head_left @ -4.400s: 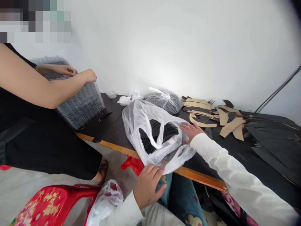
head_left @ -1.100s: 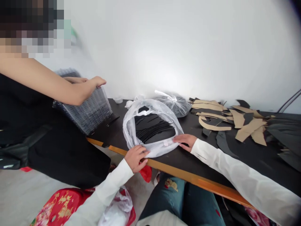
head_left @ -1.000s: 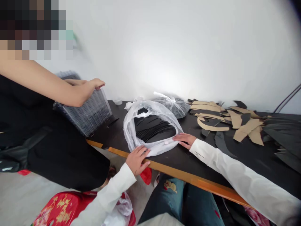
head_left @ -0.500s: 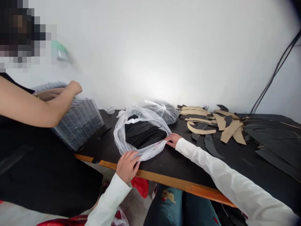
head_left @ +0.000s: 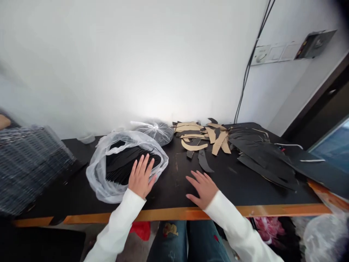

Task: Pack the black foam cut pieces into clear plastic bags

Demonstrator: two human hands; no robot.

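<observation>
A clear plastic bag (head_left: pixel 95 182) lies wide-mouthed on the black table, its rim rolled outward. Inside it is a stack of thin black strip-like pieces (head_left: pixel 120 169). My left hand (head_left: pixel 140 176), fingers spread, is over the bag's right front edge; whether it touches the pieces I cannot tell. My right hand (head_left: pixel 201 189) holds nothing and hovers above the table right of the bag, its fingers apart. Just beyond it lies a curved dark cut piece (head_left: pixel 204 162).
Behind the bag sits a tied plastic bag (head_left: pixel 156 133). Tan and black offcuts (head_left: pixel 218 143) lie at the back, with large dark sheets (head_left: pixel 261 156) to the right. A grey woven basket (head_left: pixel 32 163) stands at left, near a small clear tub (head_left: pixel 86 138). Cables (head_left: pixel 248 69) hang down the wall.
My right hand has let go of the bag's rim and moved off to its right. My left hand has opened over the bag. The view has turned right; the co-worker is mostly out of sight.
</observation>
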